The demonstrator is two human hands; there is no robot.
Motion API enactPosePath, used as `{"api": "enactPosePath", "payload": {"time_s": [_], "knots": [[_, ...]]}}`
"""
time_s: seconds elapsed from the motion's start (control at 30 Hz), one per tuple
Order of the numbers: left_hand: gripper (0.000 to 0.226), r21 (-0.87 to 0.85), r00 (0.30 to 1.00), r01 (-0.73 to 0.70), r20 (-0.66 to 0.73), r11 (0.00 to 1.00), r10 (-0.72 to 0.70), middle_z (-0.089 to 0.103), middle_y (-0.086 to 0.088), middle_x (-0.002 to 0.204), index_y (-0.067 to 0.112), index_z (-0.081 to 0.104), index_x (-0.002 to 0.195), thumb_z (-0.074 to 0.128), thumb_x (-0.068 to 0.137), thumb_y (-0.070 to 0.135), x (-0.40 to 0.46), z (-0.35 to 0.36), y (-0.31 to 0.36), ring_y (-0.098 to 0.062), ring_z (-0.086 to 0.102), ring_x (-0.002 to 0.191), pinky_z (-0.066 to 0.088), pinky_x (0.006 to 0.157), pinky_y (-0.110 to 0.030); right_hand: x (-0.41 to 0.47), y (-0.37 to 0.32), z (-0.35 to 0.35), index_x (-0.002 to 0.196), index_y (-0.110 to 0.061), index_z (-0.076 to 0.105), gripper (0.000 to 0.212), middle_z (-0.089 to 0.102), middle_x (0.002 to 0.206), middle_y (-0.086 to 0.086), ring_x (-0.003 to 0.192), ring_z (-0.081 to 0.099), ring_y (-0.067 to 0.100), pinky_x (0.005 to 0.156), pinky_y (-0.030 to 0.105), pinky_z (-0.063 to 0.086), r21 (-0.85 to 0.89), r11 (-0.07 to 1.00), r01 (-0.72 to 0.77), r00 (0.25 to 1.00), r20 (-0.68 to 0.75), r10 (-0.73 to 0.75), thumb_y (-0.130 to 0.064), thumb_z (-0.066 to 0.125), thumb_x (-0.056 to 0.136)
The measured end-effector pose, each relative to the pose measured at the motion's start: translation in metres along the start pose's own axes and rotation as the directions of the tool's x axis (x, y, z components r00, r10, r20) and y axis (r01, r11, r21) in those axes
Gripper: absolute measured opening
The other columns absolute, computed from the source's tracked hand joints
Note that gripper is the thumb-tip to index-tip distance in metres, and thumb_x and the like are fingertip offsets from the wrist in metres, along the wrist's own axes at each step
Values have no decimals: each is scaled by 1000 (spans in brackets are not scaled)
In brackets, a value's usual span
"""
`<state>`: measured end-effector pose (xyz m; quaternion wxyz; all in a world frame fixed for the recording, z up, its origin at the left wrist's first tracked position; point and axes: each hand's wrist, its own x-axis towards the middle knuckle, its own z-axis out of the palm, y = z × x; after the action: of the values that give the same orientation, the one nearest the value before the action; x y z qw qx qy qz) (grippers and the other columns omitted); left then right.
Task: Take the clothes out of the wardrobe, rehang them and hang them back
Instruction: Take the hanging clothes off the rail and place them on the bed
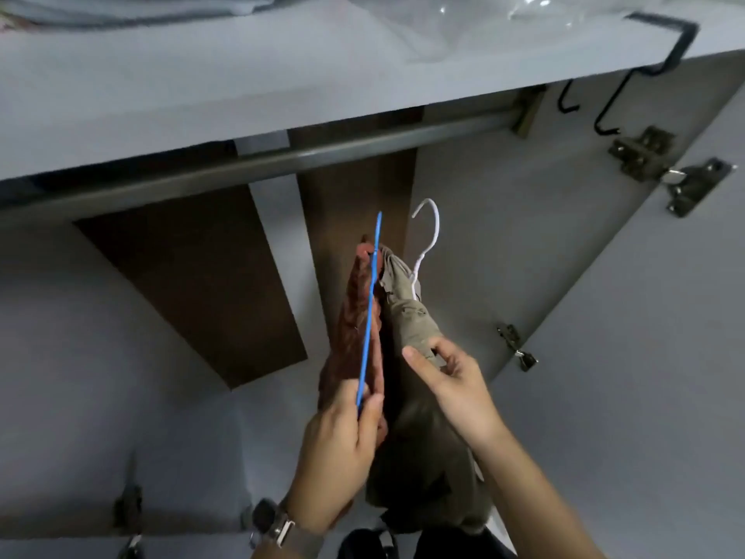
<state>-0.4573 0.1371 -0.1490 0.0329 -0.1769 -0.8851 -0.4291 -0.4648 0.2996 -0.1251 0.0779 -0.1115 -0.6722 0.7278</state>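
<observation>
Two garments rise below the grey metal wardrobe rail [282,161]: left hand [342,445] grips the thin blue plastic hanger [369,312] carrying rust-red cloth [348,340], right hand [447,377] pinches khaki cloth [411,320] on the white wire hanger [427,236]. Best hook one at a time, hooks turned toward the rail.

two hangers [369,316] with garments [407,316] sit below the rail [282,163], under the shelf [242,74].
</observation>
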Motion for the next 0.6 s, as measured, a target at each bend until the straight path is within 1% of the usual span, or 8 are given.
{"api": "enactPosePath", "payload": {"time_s": [0.07,0.13,0.23,0.3,0.37,0.43,0.5,0.6], "knots": [[39,28,991,-74,117,997,70,57,5,96,28,44,103,22,89,56,-4,26,8,-12,58,88,49,78,-31,-6,1,-11,80,-5,65,6,68,74,-7,74,61,2,72,15,47,29,999,-13,998,-58,15,-1,67,85],[31,27,961,-169,228,985,159,46,7,107,29,40,106,20,93,49,-7,49,16,-16,57,94,49,82,-35,-16,6,-23,82,-3,65,8,70,73,-5,72,64,3,69,15,49,57,997,-48,991,-124,55,2,70,81],[30,53,913,-307,298,950,278,41,-1,110,18,44,105,22,95,35,-19,75,36,-21,55,95,49,82,-34,-36,14,-45,90,-1,64,24,70,76,2,70,64,11,66,23,52,95,988,-123,969,-202,140,5,77,72],[24,95,870,-391,364,915,334,43,-5,101,13,50,95,31,92,26,-31,85,52,-18,53,85,44,75,-23,-51,17,-62,91,3,59,30,64,75,5,68,60,15,66,29,51,47,984,-172,958,-224,178,4,77,67],[21,26,833,-381,443,924,331,43,-4,103,14,48,93,34,90,31,-43,96,63,-17,57,81,44,72,-22,-63,18,-78,89,6,56,31,59,73,7,66,54,17,65,38,48,-37,978,-207,944,-270,189,-6,66,62],[31,-55,793,-333,524,941,312,37,0,112,13,47,99,30,92,38,-52,109,73,-16,59,91,48,81,-28,-76,21,-96,87,3,58,30,59,73,4,66,53,16,66,40,49,-118,971,-207,933,-321,160,-13,58,61],[38,-195,724,-275,601,941,337,34,8,110,11,51,99,29,92,41,-59,119,84,-11,54,102,43,93,-30,-94,22,-114,85,1,60,26,59,72,0,65,52,11,63,36,48,-146,968,-205,921,-363,140,-11,55,63],[31,-379,662,-204,626,903,412,47,15,97,20,60,87,34,95,35,-66,120,107,-7,55,95,44,89,-28,-137,21,-144,77,-3,57,12,53,63,-10,56,45,4,55,20,39,-124,973,-192,913,-386,131,2,53,67]]}}
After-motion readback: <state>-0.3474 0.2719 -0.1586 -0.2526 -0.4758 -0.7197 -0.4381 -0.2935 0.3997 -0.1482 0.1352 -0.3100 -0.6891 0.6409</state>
